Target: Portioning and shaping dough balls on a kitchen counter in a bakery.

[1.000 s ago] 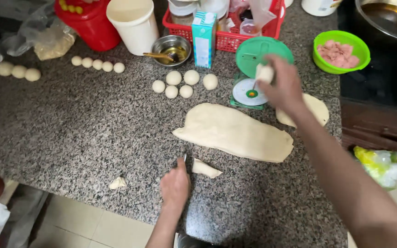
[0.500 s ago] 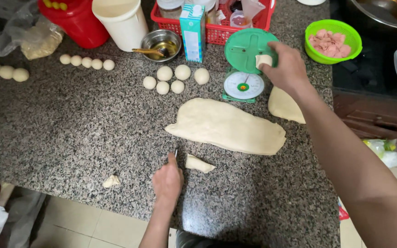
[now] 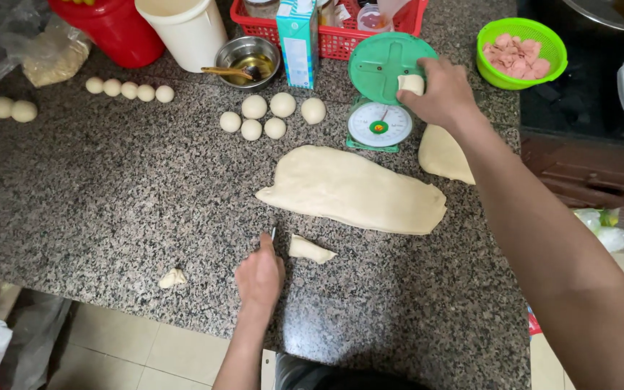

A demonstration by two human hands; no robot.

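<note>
Two hands are busy weighing dough: the right hand (image 3: 442, 92) pinches a small dough piece (image 3: 411, 84) on the green scale (image 3: 386, 87), the left hand (image 3: 260, 274) grips a cutter on the bench (image 3: 110, 202), so reading the dial looks next.

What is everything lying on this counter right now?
Dough sheet: one, cream, counter middle.
Dough balls: five, cream, beside the bowl.
Kitchen scale: one, green, behind the sheet.
Steel bowl: one, silver, back edge.
Carton: one, teal and white, back.
Green basket: one, holds pink meat, right.
Dough scrap: one, cream, near edge.
Left hand: grips a blade.
Right hand: holds a dough piece over the scale.
</note>
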